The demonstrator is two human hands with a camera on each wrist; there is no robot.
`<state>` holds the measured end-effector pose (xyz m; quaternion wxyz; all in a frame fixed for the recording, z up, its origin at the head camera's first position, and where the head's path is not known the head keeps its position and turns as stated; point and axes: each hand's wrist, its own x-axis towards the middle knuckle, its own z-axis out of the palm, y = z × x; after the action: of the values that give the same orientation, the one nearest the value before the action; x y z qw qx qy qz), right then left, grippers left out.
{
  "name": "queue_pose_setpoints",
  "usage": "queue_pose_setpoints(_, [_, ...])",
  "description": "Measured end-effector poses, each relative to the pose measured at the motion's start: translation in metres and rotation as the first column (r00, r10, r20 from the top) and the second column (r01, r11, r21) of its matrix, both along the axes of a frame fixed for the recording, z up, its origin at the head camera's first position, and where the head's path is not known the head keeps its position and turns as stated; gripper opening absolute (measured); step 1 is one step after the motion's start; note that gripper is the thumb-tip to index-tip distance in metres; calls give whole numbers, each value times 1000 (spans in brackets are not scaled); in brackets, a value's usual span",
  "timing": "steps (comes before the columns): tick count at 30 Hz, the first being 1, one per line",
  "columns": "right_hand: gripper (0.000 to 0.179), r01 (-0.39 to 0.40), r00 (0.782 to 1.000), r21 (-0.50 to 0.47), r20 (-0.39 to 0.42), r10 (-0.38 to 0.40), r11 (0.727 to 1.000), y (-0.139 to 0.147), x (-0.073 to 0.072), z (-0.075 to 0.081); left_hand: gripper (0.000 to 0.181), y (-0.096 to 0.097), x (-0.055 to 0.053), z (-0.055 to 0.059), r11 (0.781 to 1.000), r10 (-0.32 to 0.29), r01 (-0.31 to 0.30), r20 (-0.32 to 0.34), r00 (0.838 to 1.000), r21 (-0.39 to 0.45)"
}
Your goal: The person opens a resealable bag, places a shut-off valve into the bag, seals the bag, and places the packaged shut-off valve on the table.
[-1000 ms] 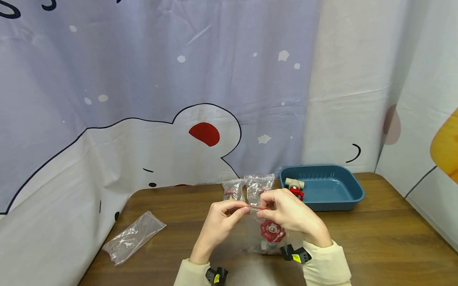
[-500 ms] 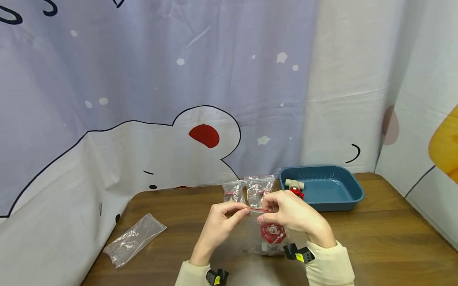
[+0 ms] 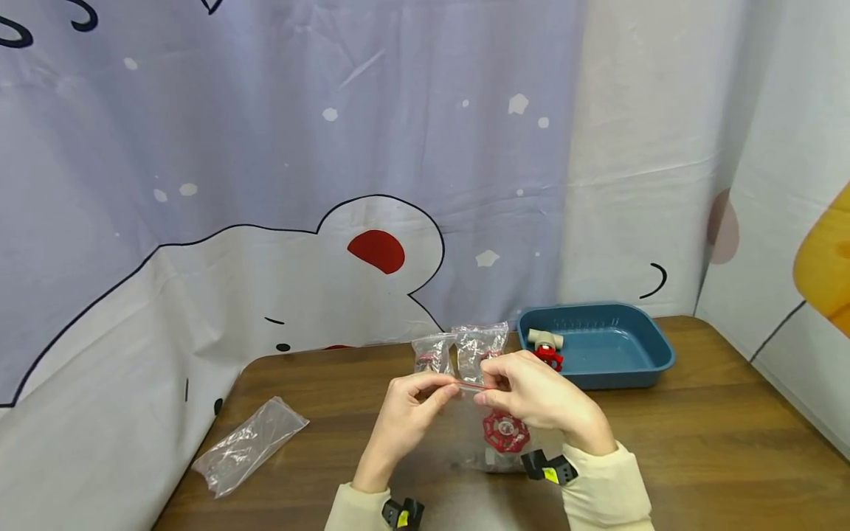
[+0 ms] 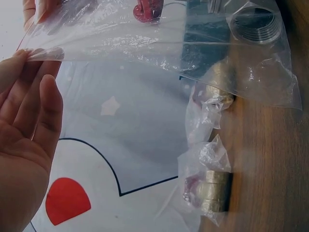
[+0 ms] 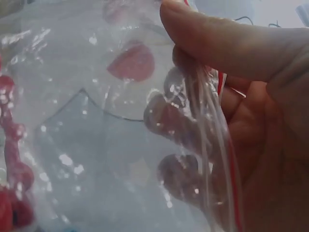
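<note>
A clear zip-lock bag [image 4: 120,41] with a red strip along its top hangs between my hands, over the table. My left hand [image 3: 408,417] pinches the left end of the strip between thumb and index finger. Further right along the same edge, my right hand [image 3: 544,391] pinches it; in the right wrist view several of its fingers show through the plastic, behind the bag. Inside stands a valve with a red handwheel [image 3: 506,431]. Its threaded metal end [image 4: 256,23] shows near the bag's bottom in the left wrist view.
Two smaller bagged valves, a left one [image 3: 433,354] and a right one [image 3: 479,346], stand behind my hands. A blue tray [image 3: 617,380] at the back right holds a beige valve [image 3: 546,339] with a red handle. An unfilled clear bag [image 3: 251,446] lies at the table's left.
My right hand has shifted slightly right and down, then back left, still pinching the bag's strip. The left hand stays nearly where it was.
</note>
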<state>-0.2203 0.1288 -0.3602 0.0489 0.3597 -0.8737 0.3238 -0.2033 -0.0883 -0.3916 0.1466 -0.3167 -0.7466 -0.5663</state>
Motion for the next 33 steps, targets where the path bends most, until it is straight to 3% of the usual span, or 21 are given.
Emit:
queue_pose_setpoints(11, [33, 39, 994, 38, 97, -43, 998, 8, 1, 1, 6, 1, -2, -2, 999, -17, 16, 20, 1000, 27])
queue_pose_setpoints(16, [36, 23, 995, 42, 93, -27, 999, 9, 0, 0, 7, 0, -6, -8, 999, -12, 12, 19, 1000, 32])
queue_pose_setpoints(27, [39, 6, 1000, 12, 17, -7, 1000, 6, -3, -2, 6, 0, -2, -3, 999, -6, 6, 20, 1000, 33])
queue_pose_setpoints(33, [38, 30, 993, 7, 113, -30, 1000, 9, -1, -1, 6, 0, -2, -3, 999, -12, 11, 22, 1000, 37])
